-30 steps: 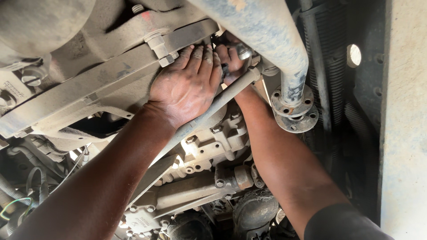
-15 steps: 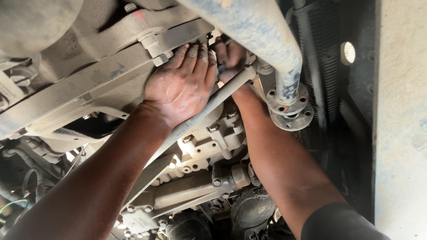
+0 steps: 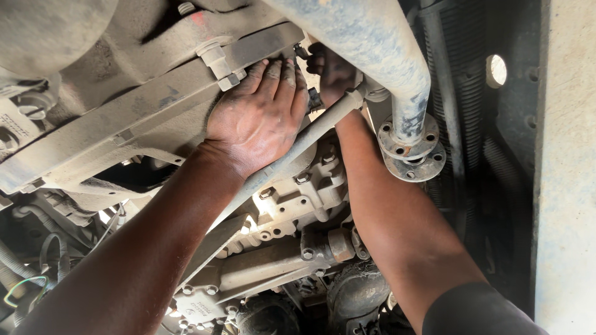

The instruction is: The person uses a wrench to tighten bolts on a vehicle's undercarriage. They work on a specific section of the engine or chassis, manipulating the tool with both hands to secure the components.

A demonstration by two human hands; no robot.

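Overhead, your left hand (image 3: pixel 257 118) lies flat against the underside of the vehicle, back toward you, its four fingers (image 3: pixel 276 77) straight and pressed side by side, tips pointing to 12 o'clock where they meet the edge of the grey crossmember (image 3: pixel 124 118). No pinch there; the palm side is hidden, so you cannot tell whether anything sits under it. Just at 11 o'clock of those fingertips a hex bolt (image 3: pixel 217 62) stands out of the crossmember.

Your right hand (image 3: pixel 332 71) is at 2 o'clock of the left one, reaching up into the dark gap behind the pipe (image 3: pixel 372 43). Its fingers are curled and mostly hidden by the pipe and by shadow; whether they grip something cannot be told. Between the two hands, near the left fingertips, a small dark fitting (image 3: pixel 301 51) shows, and both hands are close beside it.

A slim grey rod (image 3: pixel 292 155) runs from 7 o'clock to 1 o'clock, crossing below your left wrist and ending at the right hand. At 3 o'clock of the right forearm the pipe ends in a round flange (image 3: pixel 413 155) with bolt holes. At 6 o'clock of the hands sits the dusty gearbox housing (image 3: pixel 292 198), studded with bolt heads. A black sleeve (image 3: pixel 478 310) covers your right upper arm at 5 o'clock.
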